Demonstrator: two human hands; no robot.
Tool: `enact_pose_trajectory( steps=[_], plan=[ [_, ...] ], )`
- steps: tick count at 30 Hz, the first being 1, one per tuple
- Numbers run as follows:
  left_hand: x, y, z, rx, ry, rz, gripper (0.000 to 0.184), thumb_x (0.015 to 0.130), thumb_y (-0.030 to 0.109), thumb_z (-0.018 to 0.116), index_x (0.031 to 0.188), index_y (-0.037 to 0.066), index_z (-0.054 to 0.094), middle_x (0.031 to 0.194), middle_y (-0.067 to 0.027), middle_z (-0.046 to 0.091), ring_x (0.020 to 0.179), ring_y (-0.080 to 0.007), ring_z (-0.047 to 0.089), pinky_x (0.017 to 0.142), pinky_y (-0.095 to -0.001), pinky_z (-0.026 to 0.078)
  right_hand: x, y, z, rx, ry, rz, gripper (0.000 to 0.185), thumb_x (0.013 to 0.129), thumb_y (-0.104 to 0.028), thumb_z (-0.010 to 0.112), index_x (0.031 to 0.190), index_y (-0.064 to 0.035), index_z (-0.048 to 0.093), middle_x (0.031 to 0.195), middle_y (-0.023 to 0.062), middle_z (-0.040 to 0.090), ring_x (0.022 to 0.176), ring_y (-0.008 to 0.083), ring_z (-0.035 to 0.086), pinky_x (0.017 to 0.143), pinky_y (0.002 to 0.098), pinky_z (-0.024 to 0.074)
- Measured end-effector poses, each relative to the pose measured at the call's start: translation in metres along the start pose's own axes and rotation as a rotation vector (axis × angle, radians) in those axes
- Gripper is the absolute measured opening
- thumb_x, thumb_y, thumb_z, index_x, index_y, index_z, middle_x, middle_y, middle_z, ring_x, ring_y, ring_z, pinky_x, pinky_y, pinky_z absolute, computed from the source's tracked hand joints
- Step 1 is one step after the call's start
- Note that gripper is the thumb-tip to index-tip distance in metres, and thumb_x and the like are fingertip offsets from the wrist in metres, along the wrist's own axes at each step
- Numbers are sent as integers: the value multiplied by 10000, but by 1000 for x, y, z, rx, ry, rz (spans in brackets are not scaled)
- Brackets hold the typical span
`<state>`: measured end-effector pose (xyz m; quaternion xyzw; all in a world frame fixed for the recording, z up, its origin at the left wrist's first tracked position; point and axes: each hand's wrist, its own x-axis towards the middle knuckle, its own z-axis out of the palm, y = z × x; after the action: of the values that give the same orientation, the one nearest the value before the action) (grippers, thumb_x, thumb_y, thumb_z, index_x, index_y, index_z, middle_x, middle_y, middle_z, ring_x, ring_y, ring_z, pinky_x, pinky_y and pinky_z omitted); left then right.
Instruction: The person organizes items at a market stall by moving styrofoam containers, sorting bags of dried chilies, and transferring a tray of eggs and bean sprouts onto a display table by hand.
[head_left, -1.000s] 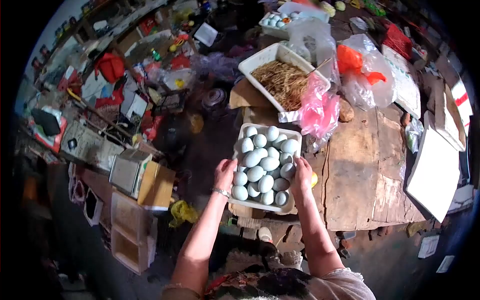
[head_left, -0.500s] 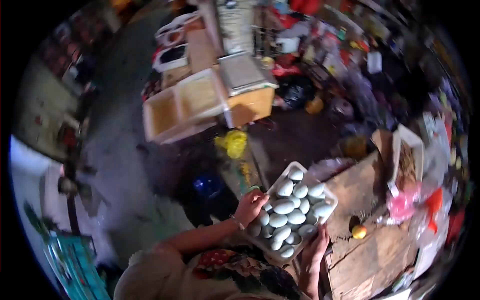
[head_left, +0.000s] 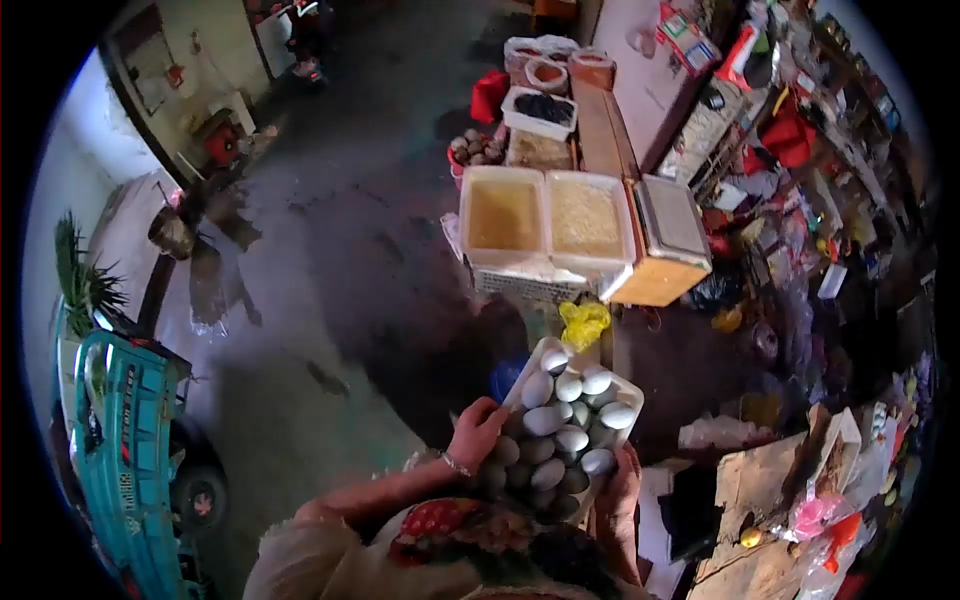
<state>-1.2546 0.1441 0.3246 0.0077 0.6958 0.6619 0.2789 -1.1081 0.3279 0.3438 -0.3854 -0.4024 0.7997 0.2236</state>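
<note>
A white tray (head_left: pixel 628 398) full of pale bluish eggs (head_left: pixel 543 421) is held in front of my body, tilted in the view. My left hand (head_left: pixel 477 432) is closed on its left edge, a bracelet at the wrist. On the opposite edge, my right hand (head_left: pixel 618 487) grips the tray near its lower right corner. The eggs lie piled together, those nearest my body in shadow. Just beyond the tray are a yellow plastic bag (head_left: pixel 584 324) and a blue object (head_left: pixel 508 380), partly hidden by the tray.
Two bins (head_left: pixel 505 215) of grain-like contents stand ahead beside a box with a metal top (head_left: pixel 674 215). A wooden table (head_left: pixel 745 500) with plastic bags is at the lower right. A teal vehicle (head_left: pixel 115 450) stands at the left, near a plant (head_left: pixel 85 275). Clutter fills the right side.
The view has swung left, bringing the floor and teal vehicle into sight. The wooden table has shifted to the lower right. Both hands still hold the egg tray, now away from the table.
</note>
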Motion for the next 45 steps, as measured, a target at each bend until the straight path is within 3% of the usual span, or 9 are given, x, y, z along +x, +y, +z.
enact_pose_trajectory(
  steps=[5, 6, 12, 19, 27, 31, 41, 43, 45],
  plan=[
    [13, 14, -65, -57, 135, -13, 213, 832, 209, 545, 848, -4, 554, 721, -36, 551, 685, -95, 488, 619, -243, 412, 37, 28, 54, -221, -48, 50, 214, 821, -163, 504, 975, -22, 552, 843, 30, 539, 759, 129, 501, 671, 262, 416],
    [19, 17, -75, -82, 148, 5, 215, 835, 211, 536, 839, -3, 551, 708, -24, 540, 684, -93, 484, 615, -245, 409, 51, 45, 54, -428, -112, -143, 207, 822, -164, 502, 972, -30, 553, 839, 27, 536, 754, 134, 503, 663, 263, 419],
    [82, 30, -130, -89, 246, -52, 198, 829, 208, 536, 819, 11, 556, 693, -4, 525, 656, -83, 462, 572, -238, 387, 93, 50, 157, -117, -132, 152, 129, 818, -83, 522, 937, -72, 571, 828, -8, 540, 750, 106, 508, 650, 256, 412],
    [196, 78, -181, -189, 388, -66, 154, 832, 163, 528, 793, 16, 551, 725, 4, 518, 688, -79, 435, 619, -229, 378, 186, 41, 287, -246, -245, 147, 239, 825, -155, 519, 1047, -83, 566, 815, -28, 557, 683, 76, 513, 571, 220, 416],
    [295, 122, -272, -219, 457, -86, 189, 826, 182, 535, 813, -6, 548, 747, -10, 532, 703, -91, 442, 629, -235, 379, 271, 51, 446, -153, -437, 325, 206, 842, -153, 497, 1017, -70, 564, 893, -17, 575, 780, 74, 531, 672, 245, 443],
    [364, 148, -325, -225, 510, -30, 195, 832, 185, 530, 821, -9, 548, 746, -12, 529, 703, -96, 440, 630, -236, 378, 317, 74, 529, -170, -406, 275, 118, 817, -134, 541, 910, -80, 588, 763, -32, 533, 686, 62, 492, 586, 217, 417],
    [549, 265, -459, -108, 335, -38, 212, 839, 196, 520, 836, -15, 551, 739, -15, 526, 704, -89, 442, 627, -228, 376, 412, 118, 706, -126, -254, 189, 108, 814, -128, 536, 904, -79, 570, 825, -18, 543, 747, 71, 508, 646, 235, 418],
    [584, 289, -466, -122, 302, -56, 212, 835, 196, 522, 830, -14, 553, 736, -14, 525, 703, -90, 441, 629, -231, 376, 435, 132, 719, -537, -287, -261, 137, 810, -122, 538, 928, -61, 567, 846, -2, 555, 783, 92, 516, 694, 248, 421],
    [629, 301, -475, 18, 294, -20, 216, 831, 198, 525, 828, -16, 556, 744, -14, 531, 704, -95, 441, 634, -238, 380, 465, 129, 741, -548, -265, -292, 176, 815, -128, 519, 951, -25, 561, 849, 5, 558, 793, 100, 508, 723, 247, 411]
  ],
)
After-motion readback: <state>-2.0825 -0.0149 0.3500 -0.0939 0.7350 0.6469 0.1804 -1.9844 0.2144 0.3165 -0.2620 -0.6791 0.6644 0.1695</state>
